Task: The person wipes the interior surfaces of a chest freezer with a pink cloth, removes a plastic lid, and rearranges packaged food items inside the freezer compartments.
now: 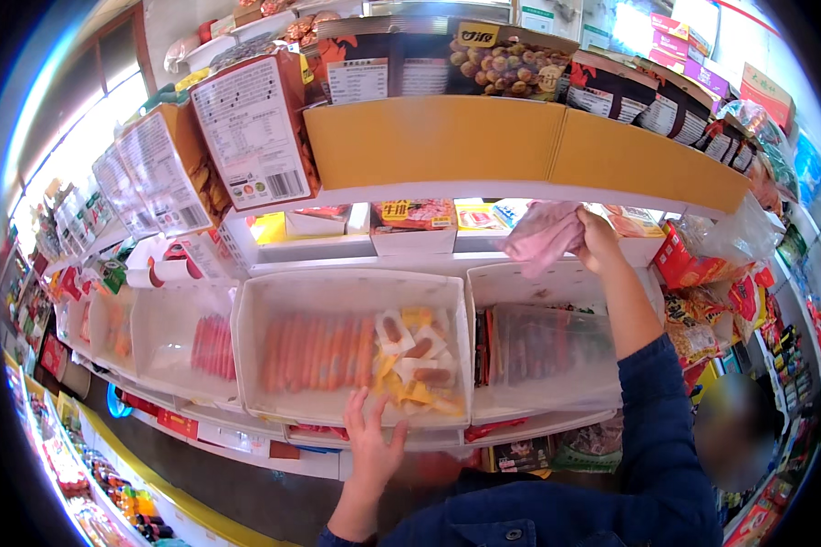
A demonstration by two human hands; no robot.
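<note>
A pink cloth (544,236) hangs bunched from my right hand (596,239), raised at the shelf edge above the right-hand bin. My left hand (373,437) holds nothing, fingers apart, by the front rim of a white plastic bin (352,284). Inside that bin lie a row of orange-wrapped sausages (318,355) and several small packs in yellow and white wrappers (417,352). The white bin to the right (533,277) holds a clear plastic box (554,349) whose contents are blurred.
Above runs a shelf with a yellow carton front (438,143) and snack boxes (256,133). Red sticks (213,347) lie in a bin on the left. Bagged snacks (691,328) crowd the right side. A person's blurred head (735,431) is at right. Bottles (133,502) stand on a low shelf at lower left.
</note>
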